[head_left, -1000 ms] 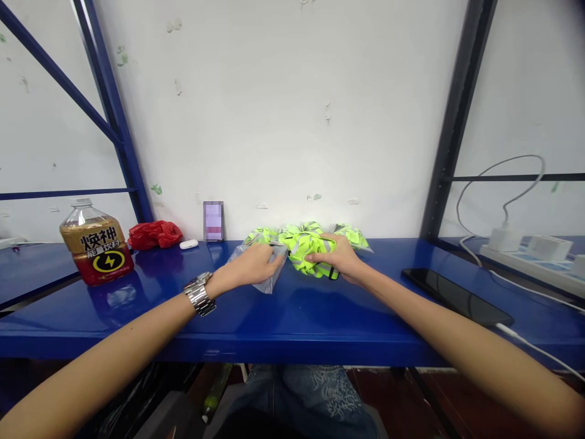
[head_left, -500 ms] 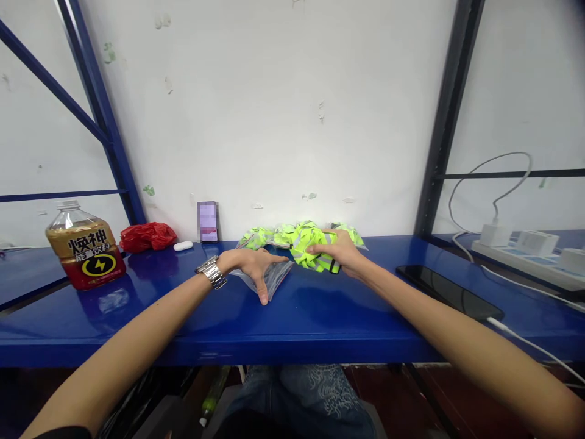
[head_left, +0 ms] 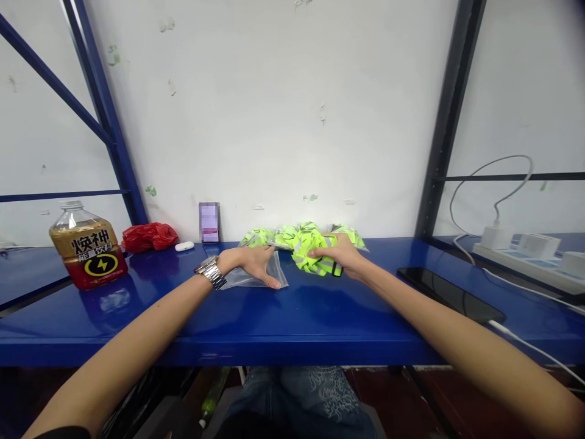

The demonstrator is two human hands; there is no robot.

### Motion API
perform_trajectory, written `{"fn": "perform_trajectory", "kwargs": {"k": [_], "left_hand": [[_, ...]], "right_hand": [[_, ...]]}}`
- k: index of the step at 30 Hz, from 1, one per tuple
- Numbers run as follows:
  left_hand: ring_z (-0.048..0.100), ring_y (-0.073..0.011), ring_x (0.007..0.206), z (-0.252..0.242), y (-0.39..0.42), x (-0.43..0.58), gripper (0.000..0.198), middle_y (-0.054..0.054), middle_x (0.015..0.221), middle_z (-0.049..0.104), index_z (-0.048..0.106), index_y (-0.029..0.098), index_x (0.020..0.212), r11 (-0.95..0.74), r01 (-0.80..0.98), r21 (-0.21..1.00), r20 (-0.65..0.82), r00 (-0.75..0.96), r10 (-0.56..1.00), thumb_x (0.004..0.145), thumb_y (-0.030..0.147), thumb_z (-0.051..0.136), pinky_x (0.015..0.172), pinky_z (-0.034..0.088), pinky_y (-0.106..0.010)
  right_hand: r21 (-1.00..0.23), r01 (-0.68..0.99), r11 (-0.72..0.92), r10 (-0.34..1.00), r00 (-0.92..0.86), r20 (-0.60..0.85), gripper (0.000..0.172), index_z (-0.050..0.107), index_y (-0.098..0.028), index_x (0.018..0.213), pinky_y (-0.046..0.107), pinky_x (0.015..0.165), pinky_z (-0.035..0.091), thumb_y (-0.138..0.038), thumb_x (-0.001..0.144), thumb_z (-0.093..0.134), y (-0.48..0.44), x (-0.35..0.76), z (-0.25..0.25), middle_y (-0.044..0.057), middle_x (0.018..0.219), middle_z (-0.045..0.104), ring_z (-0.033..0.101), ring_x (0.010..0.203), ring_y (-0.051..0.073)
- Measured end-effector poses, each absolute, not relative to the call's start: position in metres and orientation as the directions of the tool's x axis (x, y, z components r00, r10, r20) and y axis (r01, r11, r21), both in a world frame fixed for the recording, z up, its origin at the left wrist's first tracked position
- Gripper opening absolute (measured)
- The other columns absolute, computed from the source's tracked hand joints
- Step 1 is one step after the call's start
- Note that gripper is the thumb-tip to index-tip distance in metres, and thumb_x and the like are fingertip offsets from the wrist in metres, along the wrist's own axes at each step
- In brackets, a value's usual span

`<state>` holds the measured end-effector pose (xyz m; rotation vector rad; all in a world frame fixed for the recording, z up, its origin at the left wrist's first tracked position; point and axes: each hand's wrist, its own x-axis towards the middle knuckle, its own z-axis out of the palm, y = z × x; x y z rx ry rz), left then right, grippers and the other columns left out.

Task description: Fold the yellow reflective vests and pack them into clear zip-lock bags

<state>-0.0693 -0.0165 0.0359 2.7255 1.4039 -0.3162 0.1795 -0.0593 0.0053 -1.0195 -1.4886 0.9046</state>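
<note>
A clear zip bag [head_left: 238, 279] lies flat on the blue tabletop under my left hand [head_left: 254, 262]. That hand is spread on the plastic, its thumb stretched out to the right and its other fingers partly hidden behind. My right hand [head_left: 337, 252] grips a crumpled neon-yellow reflective vest [head_left: 307, 247] with grey strips and black edging, just right of the bag. Behind both hands, against the wall, lie more yellow bundles: one bagged bundle [head_left: 256, 237] at the left and another bagged bundle [head_left: 351, 234] at the right, partly covered by the hand and vest.
To the left stand a large drink bottle [head_left: 89, 247], a red plastic bag [head_left: 150, 236], a white earbud case [head_left: 184, 246] and an upright phone [head_left: 209, 222]. A black phone [head_left: 450, 292] on a cable and a power strip [head_left: 525, 262] lie right. Shelf posts [head_left: 450, 122] flank the table.
My left hand has flattened and turned, its thumb swinging rightward and up. The clear bag beneath it now lies flatter. My right hand keeps hold of the vest, nearly unmoved.
</note>
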Motion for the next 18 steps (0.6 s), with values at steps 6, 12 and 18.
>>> {"fn": "perform_trajectory", "kwargs": {"k": [6, 12, 18], "left_hand": [[0.039, -0.0342, 0.135, 0.024, -0.011, -0.067, 0.135, -0.020, 0.154, 0.025, -0.006, 0.015, 0.152, -0.702, 0.710, 0.062, -0.105, 0.704, 0.703, 0.056, 0.076, 0.066, 0.104, 0.038, -0.041], [0.048, -0.0403, 0.124, 0.010, -0.017, -0.066, 0.126, -0.026, 0.139, 0.045, -0.008, 0.012, 0.151, -0.737, 0.668, -0.101, 0.422, 0.700, 0.577, 0.066, 0.071, 0.063, 0.097, 0.039, -0.052], [0.047, -0.0375, 0.122, 0.007, -0.030, -0.057, 0.122, -0.024, 0.139, 0.044, -0.013, 0.011, 0.150, -0.777, 0.550, -0.308, 0.526, 0.778, 0.343, 0.070, 0.065, 0.063, 0.101, 0.034, -0.052]], "right_hand": [[-0.931, 0.122, 0.343, 0.939, -0.035, 0.342, 0.042, 0.067, -0.015, 0.084, 0.030, 0.066, 0.057, -0.021, 0.047, 0.085, -0.060, 0.179, 0.006, 0.006, 0.081, 0.073, 0.069, 0.078, 0.023], [-0.954, 0.091, 0.286, 0.953, -0.131, 0.273, 0.041, 0.067, -0.014, 0.084, 0.033, 0.066, 0.058, -0.024, 0.048, 0.084, -0.061, 0.179, 0.004, 0.007, 0.083, 0.073, 0.069, 0.076, 0.023], [-0.961, 0.060, 0.271, 0.932, -0.268, 0.246, 0.038, 0.070, -0.013, 0.083, 0.033, 0.064, 0.058, -0.022, 0.049, 0.084, -0.063, 0.180, 0.003, 0.009, 0.086, 0.073, 0.069, 0.075, 0.023]]}}
